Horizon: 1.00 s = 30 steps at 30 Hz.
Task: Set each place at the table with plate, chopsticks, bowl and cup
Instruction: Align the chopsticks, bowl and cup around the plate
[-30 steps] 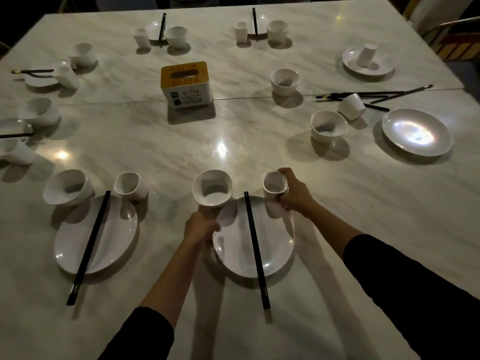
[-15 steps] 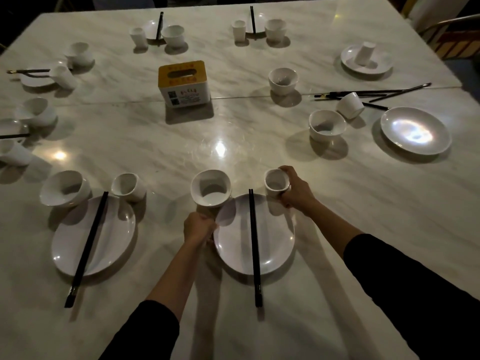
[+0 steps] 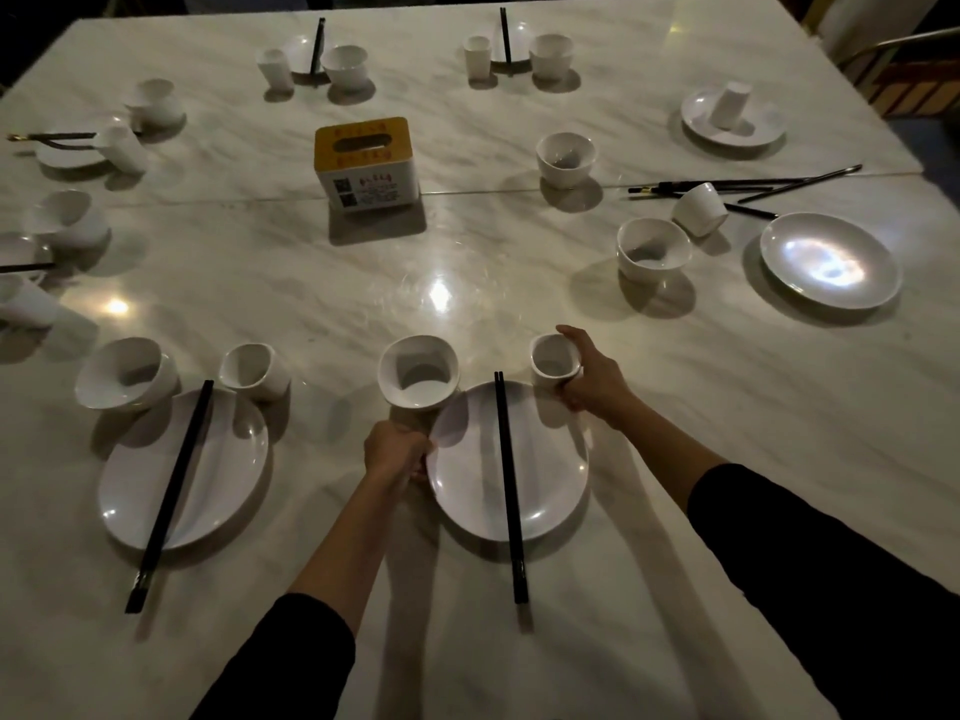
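The room is dim and lit from overhead. Bright glare spots lie on the polished pale marble desk (image 3: 727,407) near its middle and left edge, and on the white round plate (image 3: 831,262) by the right edge. The crockery casts soft doubled shadows. The desk's edges bow and its far corners darken.

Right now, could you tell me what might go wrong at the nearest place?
The left hand grips the plate; shifting it could roll the loose chopsticks off. The bowl by the plate's rim might get nudged. The right hand holds the cup by that rim, where it could tip.
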{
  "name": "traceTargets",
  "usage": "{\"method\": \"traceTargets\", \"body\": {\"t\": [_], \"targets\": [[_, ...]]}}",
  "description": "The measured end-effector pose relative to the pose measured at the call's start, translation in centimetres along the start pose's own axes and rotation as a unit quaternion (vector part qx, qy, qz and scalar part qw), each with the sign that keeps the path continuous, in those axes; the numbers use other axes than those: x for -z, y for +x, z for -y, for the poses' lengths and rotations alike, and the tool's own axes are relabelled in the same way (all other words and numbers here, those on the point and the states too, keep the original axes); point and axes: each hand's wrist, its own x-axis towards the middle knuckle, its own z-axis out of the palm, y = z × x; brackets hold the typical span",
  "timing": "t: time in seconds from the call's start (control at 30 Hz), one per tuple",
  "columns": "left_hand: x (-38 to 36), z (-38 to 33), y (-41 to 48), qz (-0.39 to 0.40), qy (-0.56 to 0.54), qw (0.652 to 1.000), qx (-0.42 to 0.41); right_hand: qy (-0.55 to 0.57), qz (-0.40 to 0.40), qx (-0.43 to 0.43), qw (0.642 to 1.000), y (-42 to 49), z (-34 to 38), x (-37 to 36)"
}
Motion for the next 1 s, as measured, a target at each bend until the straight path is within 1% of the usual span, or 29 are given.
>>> {"method": "traceTargets", "body": {"t": [0.13,0.2,0.27,0.37,0.7,0.83,0.93,1.0], "targets": [[0.7,-0.7,-0.1,0.020,-0.122,0.991,0.045,-0.002,-0.008,0.009,1.000,-0.2,0.0,-0.4],[0.9,-1.3,0.2,0.007,-0.175,0.984,0.040,-0.012,-0.014,0.015,1.000,-0.1,0.0,-0.5],[1.0,-2.1,0.5,-0.005,-0.203,0.979,0.025,-0.013,-0.016,0.017,1.000,-0.1,0.0,-0.6],[0.7,-2.6,0.7,-0.005,-0.186,0.983,0.005,-0.010,-0.016,0.013,1.000,-0.1,0.0,-0.6],[0.8,-3.2,0.1,0.030,-0.187,0.982,-0.006,-0.025,-0.014,0.018,0.999,0.2,-0.3,-0.7],[0.4,-2.6,-0.6,0.037,-0.152,0.988,-0.010,-0.028,-0.014,0.025,0.999,0.3,-0.5,-0.8],[-0.1,-2.1,-1.4,0.048,-0.156,0.986,-0.012,-0.030,-0.014,0.025,0.999,0.4,-0.5,-0.9],[-0.5,-1.6,-1.4,0.035,-0.124,0.991,-0.023,-0.031,-0.014,0.025,0.999,0.4,-0.5,-0.9]]}}
